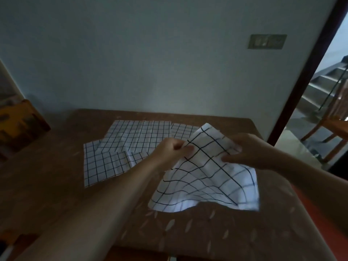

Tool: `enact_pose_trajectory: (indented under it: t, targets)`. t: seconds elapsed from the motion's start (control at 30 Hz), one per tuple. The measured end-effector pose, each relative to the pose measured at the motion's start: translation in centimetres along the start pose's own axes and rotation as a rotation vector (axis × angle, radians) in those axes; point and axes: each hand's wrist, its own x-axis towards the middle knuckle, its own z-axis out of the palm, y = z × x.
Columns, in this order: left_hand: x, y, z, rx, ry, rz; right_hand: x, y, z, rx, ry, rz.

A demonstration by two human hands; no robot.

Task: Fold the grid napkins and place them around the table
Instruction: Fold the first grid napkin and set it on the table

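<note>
A white napkin with a dark grid (205, 178) is lifted at its far end over the right half of the brown table (56, 176); its near edge droops onto the tabletop. My left hand (172, 150) pinches its upper left edge. My right hand (248, 149) grips its upper right edge. Several more grid napkins (120, 146) lie spread flat and overlapping on the table behind and to the left of my hands.
The table stands against a pale wall. A wooden chair (17, 125) sits at the left edge. At the right, a dark door frame (305, 76) opens onto stairs and another wooden chair (333, 121). A flower-patterned cloth (207, 228) covers the near right part of the table.
</note>
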Motion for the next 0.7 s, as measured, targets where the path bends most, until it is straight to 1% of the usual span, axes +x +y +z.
enact_pose_trajectory:
  t: [0.1, 0.17, 0.23, 0.3, 0.37, 0.43, 0.47, 0.57, 0.63, 0.7]
  targets:
    - [-0.5, -1.4, 0.1, -0.076, 0.032, -0.066, 0.2, 1.3, 1.0, 0.081, 0.004, 0.054]
    - [-0.9, -1.4, 0.6, -0.090, 0.070, -0.054, 0.2, 1.0, 1.3, 0.122, 0.040, 0.058]
    - [-1.0, -0.9, 1.1, -0.084, 0.139, -0.029, 0.2, 0.7, 1.7, 0.145, 0.075, 0.058]
    - [-1.0, -0.8, 1.3, -0.138, 0.217, -0.055, 0.1, 0.6, 1.6, 0.156, 0.108, 0.072]
    - [-1.1, -1.0, 1.0, -0.214, 0.281, -0.090, -0.2, 1.1, 1.6, 0.143, 0.053, 0.101]
    - [-1.3, -1.5, 0.4, -0.254, 0.300, -0.107, -0.9, 1.8, 1.7, 0.119, 0.000, 0.130]
    - [-1.6, -1.5, 0.1, -0.253, 0.300, -0.113, -1.1, 2.3, 1.8, 0.157, 0.020, 0.145]
    - [-1.8, -1.9, -0.5, -0.259, 0.295, -0.115, -1.5, 2.8, 1.7, 0.337, 0.168, 0.215]
    - [-1.9, -1.6, -0.6, -0.272, 0.273, -0.109, -1.7, 2.2, 1.3, 0.462, 0.192, 0.243]
    - [-1.8, -1.6, -0.4, -0.320, 0.314, -0.096, -1.8, 1.8, 1.2, 0.571, 0.256, 0.240]
